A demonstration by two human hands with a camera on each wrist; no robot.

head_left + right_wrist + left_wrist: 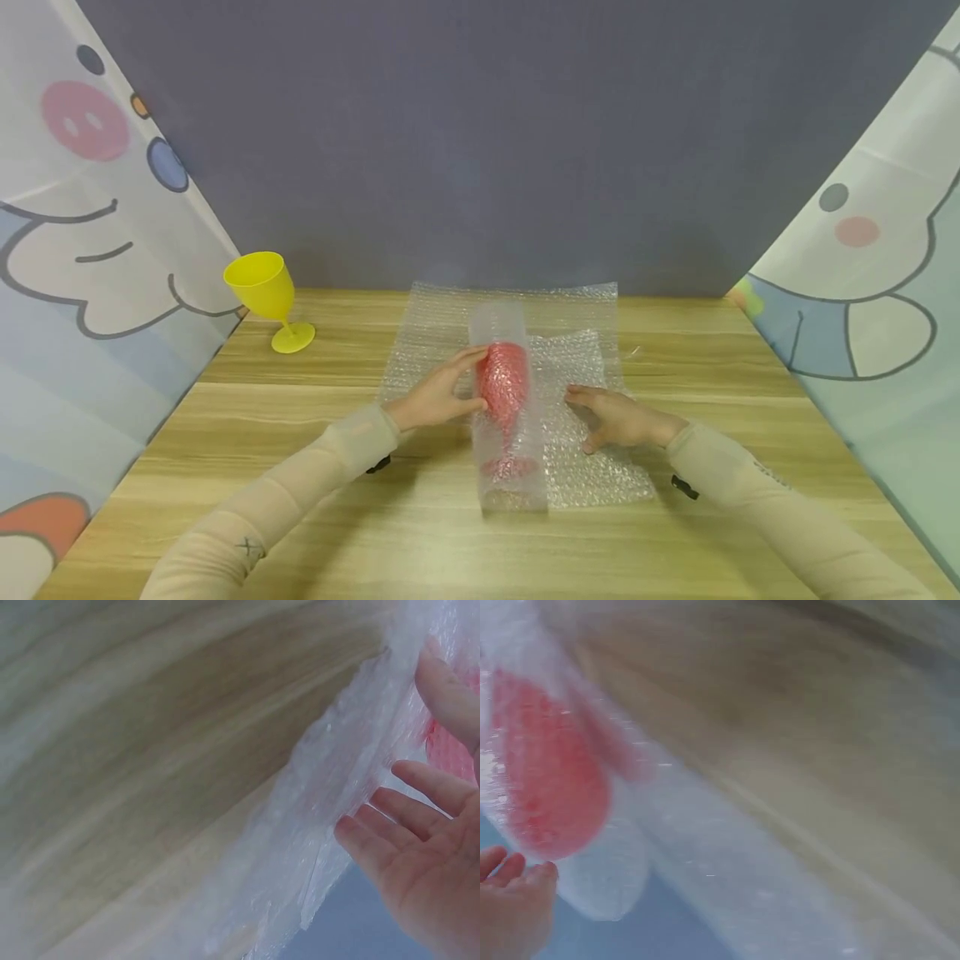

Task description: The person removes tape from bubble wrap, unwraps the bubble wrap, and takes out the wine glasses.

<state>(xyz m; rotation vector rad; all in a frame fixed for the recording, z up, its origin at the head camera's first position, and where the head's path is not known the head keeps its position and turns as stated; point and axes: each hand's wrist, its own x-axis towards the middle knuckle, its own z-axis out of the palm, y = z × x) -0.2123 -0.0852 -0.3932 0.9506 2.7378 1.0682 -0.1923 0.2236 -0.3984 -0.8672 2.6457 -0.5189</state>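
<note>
A red goblet [504, 379] lies rolled inside bubble wrap [513, 492], its foot toward the front of the table. The red cup also shows through the wrap in the left wrist view. My left hand [441, 398] rests against the left side of the roll, fingers near the goblet's rim and thumb lower down. To the right of the roll, my right hand [617, 417] is over the loose part of the wrap [573, 479] with its fingers extended. Those fingers [367, 840] look relaxed beside the wrap and hold nothing.
Another bubble wrap sheet [427, 333] spreads flat behind the roll. A yellow goblet [268, 292] stands upright at the back left of the wooden table [360, 533]. Grey cloth [480, 150] closes off the back, with printed curtains on both sides.
</note>
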